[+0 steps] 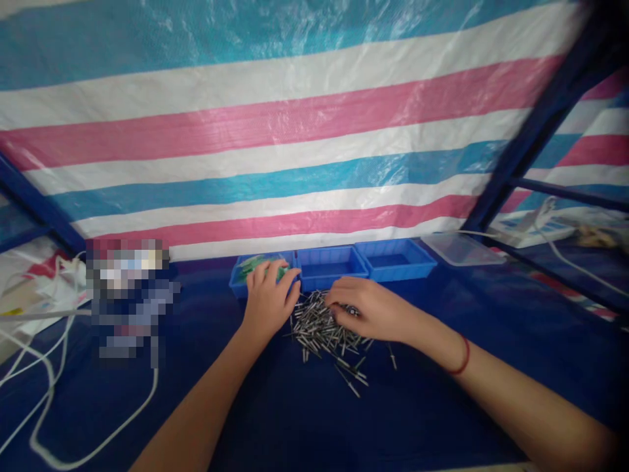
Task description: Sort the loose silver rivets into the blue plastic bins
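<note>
A loose pile of thin metal pop rivets [319,328] lies on the dark blue table, with several strays at its near side. My right hand [368,305] is over the pile's right part, fingers curled towards the thumb. Whatever its fingertips hold, if anything, is hidden. My left hand [270,292] spreads its fingers over the front of the left blue bin [238,288], just left of the pile. Green pieces, perhaps small plastic bags, [250,263] show inside that bin behind the fingers. Beside it stand a middle blue bin [334,280] and a right blue bin [405,270], both without visible contents.
A clear plastic lid [462,249] lies right of the bins. White cables [52,373] loop over the table's left side, near a blurred-out patch. Blue metal posts [528,141] and a striped plastic sheet [295,131] bound the back.
</note>
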Motion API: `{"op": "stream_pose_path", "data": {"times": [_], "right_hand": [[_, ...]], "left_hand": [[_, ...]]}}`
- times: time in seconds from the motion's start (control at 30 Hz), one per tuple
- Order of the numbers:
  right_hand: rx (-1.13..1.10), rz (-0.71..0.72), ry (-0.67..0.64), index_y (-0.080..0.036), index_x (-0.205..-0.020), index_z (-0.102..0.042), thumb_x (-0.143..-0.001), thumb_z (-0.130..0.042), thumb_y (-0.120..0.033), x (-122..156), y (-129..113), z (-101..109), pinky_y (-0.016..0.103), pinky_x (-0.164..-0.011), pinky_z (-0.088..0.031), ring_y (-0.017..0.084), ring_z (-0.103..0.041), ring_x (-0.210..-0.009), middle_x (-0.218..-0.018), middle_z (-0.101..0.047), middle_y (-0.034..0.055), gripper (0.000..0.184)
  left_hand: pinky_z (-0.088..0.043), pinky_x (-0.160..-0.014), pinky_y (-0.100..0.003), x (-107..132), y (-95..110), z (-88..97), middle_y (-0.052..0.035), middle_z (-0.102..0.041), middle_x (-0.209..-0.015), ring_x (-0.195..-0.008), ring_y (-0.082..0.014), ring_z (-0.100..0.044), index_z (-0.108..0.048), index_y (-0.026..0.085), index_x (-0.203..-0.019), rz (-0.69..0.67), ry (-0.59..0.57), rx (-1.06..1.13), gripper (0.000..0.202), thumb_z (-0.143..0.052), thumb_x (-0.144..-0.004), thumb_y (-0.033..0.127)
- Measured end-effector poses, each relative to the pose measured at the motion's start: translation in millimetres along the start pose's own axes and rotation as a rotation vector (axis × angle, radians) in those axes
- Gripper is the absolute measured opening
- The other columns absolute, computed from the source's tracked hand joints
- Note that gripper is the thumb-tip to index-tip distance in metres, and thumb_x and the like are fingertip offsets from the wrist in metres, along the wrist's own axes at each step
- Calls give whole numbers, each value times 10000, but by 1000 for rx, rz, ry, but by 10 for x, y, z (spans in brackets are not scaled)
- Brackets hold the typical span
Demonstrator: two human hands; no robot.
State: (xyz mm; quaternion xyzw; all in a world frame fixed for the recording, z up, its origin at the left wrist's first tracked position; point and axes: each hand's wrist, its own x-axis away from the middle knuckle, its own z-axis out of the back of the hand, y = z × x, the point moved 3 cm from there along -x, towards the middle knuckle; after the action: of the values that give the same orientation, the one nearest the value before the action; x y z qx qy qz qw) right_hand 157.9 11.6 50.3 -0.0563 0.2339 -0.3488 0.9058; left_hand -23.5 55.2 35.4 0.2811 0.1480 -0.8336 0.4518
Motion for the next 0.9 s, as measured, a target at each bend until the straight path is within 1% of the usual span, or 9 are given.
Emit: {"op": "stream_pose_path", "data": {"times": [0.1, 0.17, 0.23, 0.27, 0.33, 0.43, 0.53, 0.63, 0.9], "right_hand": [[-100, -272, -153, -157, -729, -608, -792, -492, -156, 177, 486, 171, 244, -546, -372, 107, -496, -554, -608, -560, -8, 132], [-221, -403, -326, -151, -720, -612, -775, -552, -232, 326, 725, 199, 222, -502, -355, 100, -498, -531, -597, -566, -12, 116], [-308, -481, -478, -148, -718, -612, -744, -618, -329, 443, 843, 193, 210, -477, -347, 100, -499, -523, -596, -572, -14, 183], [-330, -491, -516, -148, -717, -608, -725, -645, -369, 473, 855, 189, 207, -475, -348, 99, -498, -525, -601, -572, -15, 224], [-346, -445, -498, -151, -731, -597, -696, -678, -407, 470, 801, 190, 206, -495, -356, 99, -503, -552, -632, -570, -18, 271], [-325, -313, -384, -161, -747, -579, -691, -694, -394, 382, 621, 181, 208, -544, -367, 96, -503, -601, -670, -546, -27, 267], [-237, -223, -286, -167, -745, -574, -695, -699, -340, 305, 467, 143, 219, -565, -354, 99, -486, -616, -677, -526, -30, 219], [-151, -160, -215, -173, -750, -574, -692, -700, -272, 270, 397, 89, 234, -590, -345, 107, -485, -639, -701, -534, -25, 170], [-166, -176, -244, -179, -744, -580, -701, -612, -121, 279, 391, -16, 223, -572, -346, 104, -517, -619, -701, -586, -23, 79]], "left_hand": [[-331, -932, -463, 5, 84, -21, -67, -569, -1169, -1120, -288, -402, -637, 250, -1089, -27, 13, 58, 243, -498, -892, 272], [-343, -930, -450, 18, 179, -55, -57, -581, -1146, -1113, -277, -414, -643, 252, -1071, -81, -30, 120, 233, -492, -893, 256], [-348, -934, -447, 39, 290, -87, -53, -584, -1145, -1121, -273, -417, -637, 256, -1080, -133, -90, 183, 240, -485, -894, 249], [-351, -934, -445, 51, 344, -97, -51, -585, -1144, -1120, -270, -421, -635, 258, -1084, -155, -116, 214, 243, -483, -895, 247], [-357, -932, -440, 72, 436, -104, -51, -589, -1138, -1112, -263, -431, -631, 260, -1089, -193, -164, 269, 245, -487, -892, 244], [-368, -933, -435, 86, 512, -86, -57, -592, -1133, -1105, -258, -441, -627, 253, -1097, -224, -209, 325, 249, -498, -885, 239], [-379, -933, -435, 80, 520, -63, -67, -594, -1130, -1100, -255, -449, -625, 248, -1101, -245, -231, 349, 253, -491, -888, 236], [-384, -933, -437, 71, 496, -60, -69, -597, -1121, -1091, -251, -459, -628, 250, -1094, -246, -240, 360, 251, -477, -895, 235], [-389, -912, -413, 72, 495, -80, -55, -606, -1095, -1072, -234, -469, -628, 248, -1065, -249, -287, 403, 224, -481, -898, 227]]}}
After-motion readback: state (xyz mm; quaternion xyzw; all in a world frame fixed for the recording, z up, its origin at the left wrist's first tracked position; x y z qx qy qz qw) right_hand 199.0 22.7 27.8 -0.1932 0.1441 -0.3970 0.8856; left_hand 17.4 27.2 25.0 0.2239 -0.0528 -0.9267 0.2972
